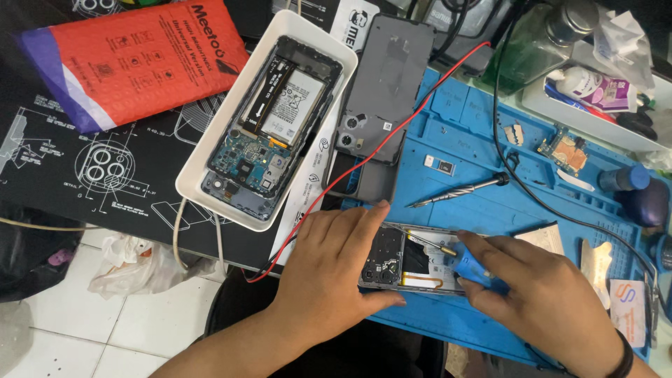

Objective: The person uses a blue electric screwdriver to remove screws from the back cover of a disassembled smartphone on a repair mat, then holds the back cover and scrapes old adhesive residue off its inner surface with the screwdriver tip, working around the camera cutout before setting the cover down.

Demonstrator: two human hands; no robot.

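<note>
Two hands: both at work over one opened phone, near edge of the counter (175, 231).
Mat: blue silicone repair mat (490, 147) with moulded compartments, covering the counter's right part; black mat printed with white line drawings (84, 168) on the left.
Envelope: red padded mailing envelope (133, 59), lying on the black mat, top left.
Tray: white rectangular plastic tray (203, 168) holding a second opened phone with battery and circuit board exposed (276, 126).
Back cover: grey phone back cover (381, 84) just right of the tray, a red wire (420, 94) crossing it.
Worked phone: small opened phone with silver frame (413, 262), flat on the blue mat between the hands.
Left hand (336, 259): grip closed around the phone's left end, thumb along its near edge.
Right hand (539, 294): grip closed on a blue-handled screwdriver (472, 269), tip on the phone's inside.
Loose tool: metal-handled screwdriver (462, 190), on the mat beyond the phone.
</note>
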